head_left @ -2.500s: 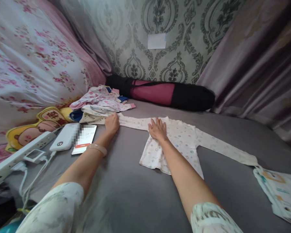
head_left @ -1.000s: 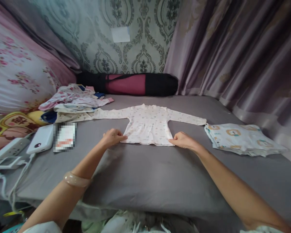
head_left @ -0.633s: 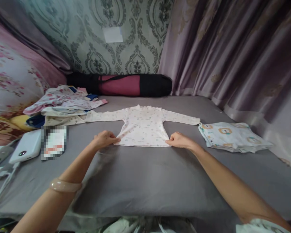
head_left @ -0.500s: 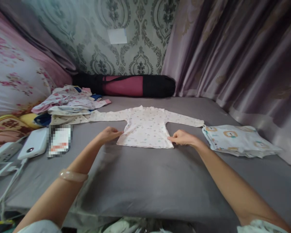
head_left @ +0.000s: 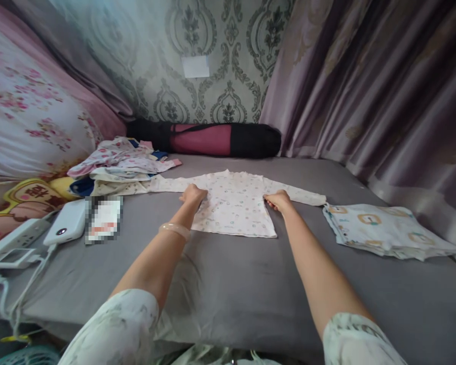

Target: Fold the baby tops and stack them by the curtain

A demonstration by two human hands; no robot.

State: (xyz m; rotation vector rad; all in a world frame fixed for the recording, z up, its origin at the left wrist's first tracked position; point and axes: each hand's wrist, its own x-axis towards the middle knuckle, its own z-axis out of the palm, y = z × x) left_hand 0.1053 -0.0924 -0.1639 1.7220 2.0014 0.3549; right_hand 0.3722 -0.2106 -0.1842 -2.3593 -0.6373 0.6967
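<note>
A small white long-sleeved baby top with a fine print lies flat on the grey bed sheet, sleeves spread to both sides. My left hand rests closed on the top where its left sleeve meets the body. My right hand is closed on the cloth at the right armpit. Both arms reach forward over the sheet. A pale bangle sits on my left wrist.
A pile of loose baby clothes lies at the back left. A folded printed stack sits to the right. A phone, power bank and power strip lie at the left. A black and red roll bag lines the wall. Curtains hang on the right.
Both hands have moved from the top's bottom hem corners up to its armpits. The view has leaned forward and the top lies as before.
</note>
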